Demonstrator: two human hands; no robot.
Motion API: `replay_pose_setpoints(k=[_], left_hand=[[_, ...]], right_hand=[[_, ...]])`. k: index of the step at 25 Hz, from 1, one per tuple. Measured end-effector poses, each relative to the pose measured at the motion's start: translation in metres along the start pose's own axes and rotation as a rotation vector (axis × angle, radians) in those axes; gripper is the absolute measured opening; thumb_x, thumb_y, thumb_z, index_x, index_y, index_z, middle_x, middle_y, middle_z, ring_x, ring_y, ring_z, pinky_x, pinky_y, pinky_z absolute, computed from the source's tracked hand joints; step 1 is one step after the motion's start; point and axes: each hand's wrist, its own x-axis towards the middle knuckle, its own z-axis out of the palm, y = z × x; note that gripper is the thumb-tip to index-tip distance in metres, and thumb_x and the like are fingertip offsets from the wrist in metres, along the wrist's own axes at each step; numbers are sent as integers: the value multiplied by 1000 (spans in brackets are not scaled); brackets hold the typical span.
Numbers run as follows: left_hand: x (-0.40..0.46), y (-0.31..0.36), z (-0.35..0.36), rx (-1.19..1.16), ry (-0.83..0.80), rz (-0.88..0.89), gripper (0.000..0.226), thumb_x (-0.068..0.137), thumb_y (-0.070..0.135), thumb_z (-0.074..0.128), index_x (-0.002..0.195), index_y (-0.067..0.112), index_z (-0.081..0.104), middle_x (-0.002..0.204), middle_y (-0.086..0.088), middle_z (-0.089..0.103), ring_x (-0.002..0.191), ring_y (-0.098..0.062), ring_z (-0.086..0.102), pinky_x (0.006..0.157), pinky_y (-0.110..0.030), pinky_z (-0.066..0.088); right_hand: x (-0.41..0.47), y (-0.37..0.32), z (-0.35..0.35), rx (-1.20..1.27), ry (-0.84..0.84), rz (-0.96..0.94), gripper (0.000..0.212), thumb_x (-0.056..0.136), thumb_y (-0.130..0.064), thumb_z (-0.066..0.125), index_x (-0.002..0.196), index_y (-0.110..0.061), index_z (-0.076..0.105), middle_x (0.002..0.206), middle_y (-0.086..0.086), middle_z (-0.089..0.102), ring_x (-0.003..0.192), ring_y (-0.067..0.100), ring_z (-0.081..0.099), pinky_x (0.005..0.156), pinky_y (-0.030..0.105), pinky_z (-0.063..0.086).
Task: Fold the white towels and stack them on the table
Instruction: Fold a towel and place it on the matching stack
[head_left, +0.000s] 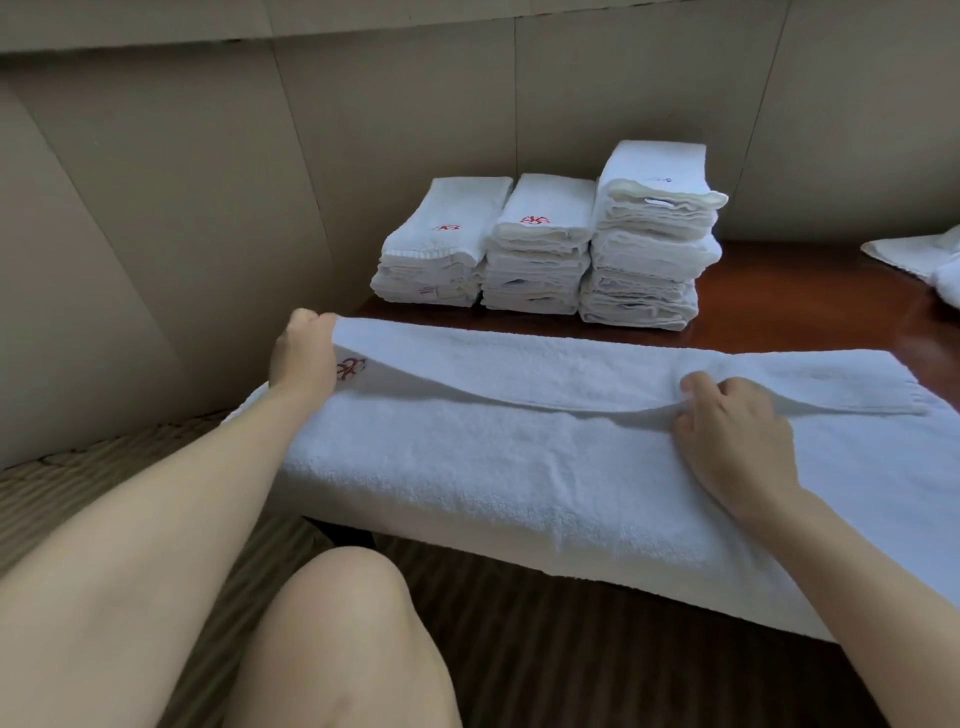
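A long white towel (519, 467) lies spread across the front of the dark wooden table (779, 306), its near edge hanging over the table's front. Its far edge is folded over toward me. My left hand (304, 353) pinches the folded layer's left corner, lifted a little, beside a red embroidered logo (350, 368). My right hand (732, 441) grips the folded layer's edge near the middle right, fingers curled into the cloth. Three stacks of folded white towels (545, 249) stand side by side at the back of the table.
Unfolded white towels (919, 260) lie at the table's right edge. A beige panelled wall (208, 182) runs behind and to the left. My bare knee (353, 623) is below the table's front edge, over striped carpet (78, 493).
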Motion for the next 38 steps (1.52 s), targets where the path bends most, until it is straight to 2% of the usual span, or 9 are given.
replay_pose_setpoints(k=[3, 7, 10, 14, 19, 27, 30, 33, 38], left_hand=[[-12, -10, -3, -138, 85, 41, 43, 86, -15, 39, 121, -3, 60, 134, -22, 46, 125, -35, 43, 101, -35, 36], [-23, -13, -7, 506, -317, -11, 36, 89, -4, 36, 112, 12, 58, 122, -12, 55, 114, -31, 49, 104, -40, 29], [-27, 29, -23, 741, -364, 38, 24, 90, 6, 40, 107, 18, 52, 123, -10, 52, 116, -27, 47, 101, -37, 30], [-52, 115, 0, 348, -483, 384, 51, 93, 9, 45, 142, 20, 35, 141, -15, 36, 126, -32, 41, 100, -39, 36], [-114, 213, 51, 102, -487, 809, 48, 92, 9, 41, 139, 19, 39, 131, -10, 43, 122, -29, 43, 99, -38, 35], [-116, 244, 79, 30, -343, 817, 30, 96, 20, 42, 123, 15, 54, 118, -6, 49, 114, -24, 46, 83, -36, 41], [-115, 248, 80, -29, -271, 778, 28, 97, 17, 40, 119, 15, 57, 112, -5, 52, 108, -23, 50, 77, -36, 43], [-114, 244, 77, -149, -178, 770, 29, 97, 14, 42, 119, 17, 61, 109, -4, 56, 99, -25, 55, 73, -37, 46], [-106, 237, 69, -356, 64, 1016, 29, 87, 12, 49, 105, 12, 72, 88, -11, 59, 76, -31, 58, 59, -37, 50]], right_hand=[[3, -18, 3, -83, -33, -8, 22, 94, -20, 45, 113, -12, 54, 105, 12, 49, 103, 32, 45, 72, 35, 28], [7, -27, 4, -108, -101, 62, 22, 95, -22, 41, 110, -12, 54, 112, 16, 50, 107, 35, 46, 75, 36, 32], [8, -28, 4, -56, -102, 43, 23, 95, -22, 43, 113, -11, 53, 113, 16, 50, 107, 36, 46, 75, 37, 34], [17, -11, -2, 25, -82, 48, 28, 90, -16, 48, 117, -10, 49, 105, 14, 57, 98, 34, 52, 70, 36, 39], [29, 55, -14, 106, -119, 234, 49, 88, -11, 49, 135, -15, 38, 116, 16, 58, 111, 35, 49, 74, 37, 39], [33, 104, -22, 51, -86, 372, 32, 94, -24, 48, 124, -16, 53, 123, 10, 60, 116, 31, 52, 82, 36, 39], [36, 105, -16, 47, -44, 302, 24, 94, -18, 45, 108, -16, 65, 106, 8, 66, 104, 32, 57, 73, 34, 37], [41, 111, -26, 398, 21, 392, 21, 92, -15, 40, 86, -21, 60, 78, 1, 69, 86, 27, 67, 78, 36, 49], [17, 101, -64, 438, 381, 386, 21, 96, -21, 40, 103, -11, 57, 105, 9, 63, 103, 31, 53, 78, 35, 36]])
